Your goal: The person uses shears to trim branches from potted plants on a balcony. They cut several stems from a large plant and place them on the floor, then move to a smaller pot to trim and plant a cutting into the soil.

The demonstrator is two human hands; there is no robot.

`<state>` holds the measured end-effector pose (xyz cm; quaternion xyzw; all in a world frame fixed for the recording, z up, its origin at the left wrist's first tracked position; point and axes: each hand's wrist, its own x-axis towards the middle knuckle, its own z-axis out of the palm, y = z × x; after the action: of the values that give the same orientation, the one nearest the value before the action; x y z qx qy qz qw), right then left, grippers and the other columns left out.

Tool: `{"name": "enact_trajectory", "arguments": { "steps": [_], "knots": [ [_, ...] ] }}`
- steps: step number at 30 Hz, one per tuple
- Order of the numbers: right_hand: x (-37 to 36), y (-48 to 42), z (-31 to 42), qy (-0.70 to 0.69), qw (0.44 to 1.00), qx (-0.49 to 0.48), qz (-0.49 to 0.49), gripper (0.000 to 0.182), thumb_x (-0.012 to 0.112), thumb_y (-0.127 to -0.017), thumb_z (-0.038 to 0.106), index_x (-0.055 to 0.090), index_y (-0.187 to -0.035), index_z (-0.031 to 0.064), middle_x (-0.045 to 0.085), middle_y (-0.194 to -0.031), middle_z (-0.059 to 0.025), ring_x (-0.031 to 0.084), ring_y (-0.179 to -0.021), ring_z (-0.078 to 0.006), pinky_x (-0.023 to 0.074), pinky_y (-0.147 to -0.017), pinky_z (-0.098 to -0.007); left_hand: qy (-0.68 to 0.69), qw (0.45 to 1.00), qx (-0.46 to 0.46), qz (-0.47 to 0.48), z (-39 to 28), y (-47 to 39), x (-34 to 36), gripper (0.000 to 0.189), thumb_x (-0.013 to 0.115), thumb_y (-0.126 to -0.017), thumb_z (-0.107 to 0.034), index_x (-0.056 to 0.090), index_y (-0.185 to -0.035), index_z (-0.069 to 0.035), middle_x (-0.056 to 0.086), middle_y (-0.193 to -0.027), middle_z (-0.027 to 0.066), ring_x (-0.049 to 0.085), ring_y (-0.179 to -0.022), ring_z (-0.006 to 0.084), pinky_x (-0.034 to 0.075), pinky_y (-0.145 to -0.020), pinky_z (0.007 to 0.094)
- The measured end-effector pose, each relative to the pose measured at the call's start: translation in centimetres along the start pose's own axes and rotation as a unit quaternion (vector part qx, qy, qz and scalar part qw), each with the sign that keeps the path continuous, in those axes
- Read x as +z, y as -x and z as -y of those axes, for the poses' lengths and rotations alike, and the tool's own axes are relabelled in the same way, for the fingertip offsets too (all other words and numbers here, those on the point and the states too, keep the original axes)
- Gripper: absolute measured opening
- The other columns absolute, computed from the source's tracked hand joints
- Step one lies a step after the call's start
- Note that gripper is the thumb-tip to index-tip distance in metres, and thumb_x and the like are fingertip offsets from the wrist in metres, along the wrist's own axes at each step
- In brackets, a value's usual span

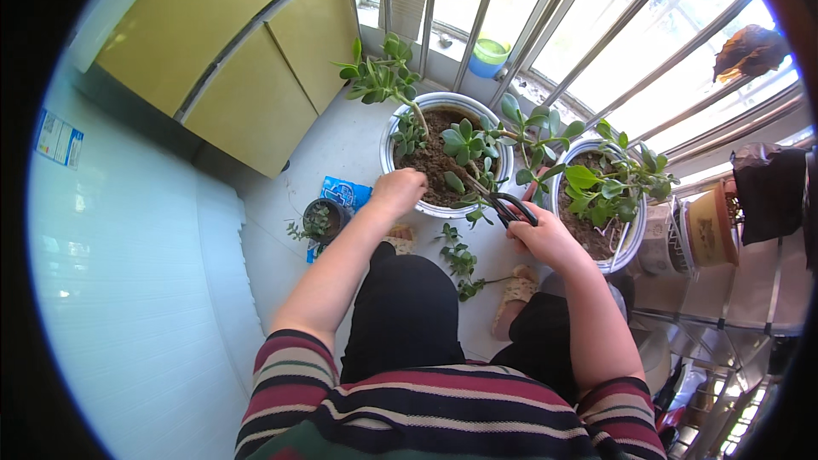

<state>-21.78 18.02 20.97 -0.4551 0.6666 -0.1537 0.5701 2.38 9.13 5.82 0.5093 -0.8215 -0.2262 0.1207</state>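
Note:
A round white pot [385,140] with blue bands holds brown soil [438,169] and several jade plant stems [465,142]. At its near left rim is my left hand [401,191], fingers curled down against the soil; whether something is pinched in them is hidden. My right hand [540,230] grips black-handled scissors [508,204] by the loops, right of the pot. Their blades point up-left over the soil, among the leaves. A cut leafy sprig [461,260] lies on the floor below the pot, between my slippered feet.
A second white pot [632,239] with a leafy plant [601,185] stands at the right. Left of my arm sits a small dark pot [332,220] by a blue packet [345,191]. Metal window bars [479,22] and a yellow cabinet [255,102] bound the space.

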Motion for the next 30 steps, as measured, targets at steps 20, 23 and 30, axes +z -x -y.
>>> {"name": "enact_trajectory", "arguments": {
  "steps": [20,23,30],
  "knots": [
    [-4.3,1.2,-1.5,0.0,0.999,-0.043,0.027,0.021,0.051,-0.084,0.01,0.054,-0.103,0.0022,0.051,-0.062,-0.0009,0.048,-0.056,-0.0086,0.0414,-0.053,-0.0254,0.138,0.977,0.111,-0.121,2.1,-3.3,6.1,0.014,0.061,-0.067,-0.002,0.053,-0.078,-0.004,0.06,-0.088,0.0094,0.058,-0.085,0.0283,0.048,-0.074,0.0355],
    [-4.1,1.1,-1.6,0.019,0.998,-0.052,0.024,0.019,0.05,-0.083,0.009,0.054,-0.101,0.0023,0.052,-0.064,-0.0013,0.049,-0.056,-0.0085,0.0418,-0.053,-0.0251,0.161,0.972,0.093,-0.145,2.6,-2.1,5.1,0.012,0.062,-0.071,-0.001,0.054,-0.08,-0.004,0.06,-0.09,0.0109,0.058,-0.084,0.0293,0.048,-0.072,0.0347],
    [-3.4,1.2,-1.2,0.041,0.997,-0.057,0.016,0.019,0.049,-0.085,0.008,0.054,-0.102,0.0012,0.053,-0.067,-0.0011,0.049,-0.056,-0.0074,0.0424,-0.053,-0.0231,0.07,0.99,0.06,-0.104,4.8,-3.3,4.3,0.012,0.061,-0.078,-0.01,0.061,-0.088,-0.003,0.056,-0.082,0.0131,0.057,-0.08,0.031,0.047,-0.07,0.0368]
  ]
}}
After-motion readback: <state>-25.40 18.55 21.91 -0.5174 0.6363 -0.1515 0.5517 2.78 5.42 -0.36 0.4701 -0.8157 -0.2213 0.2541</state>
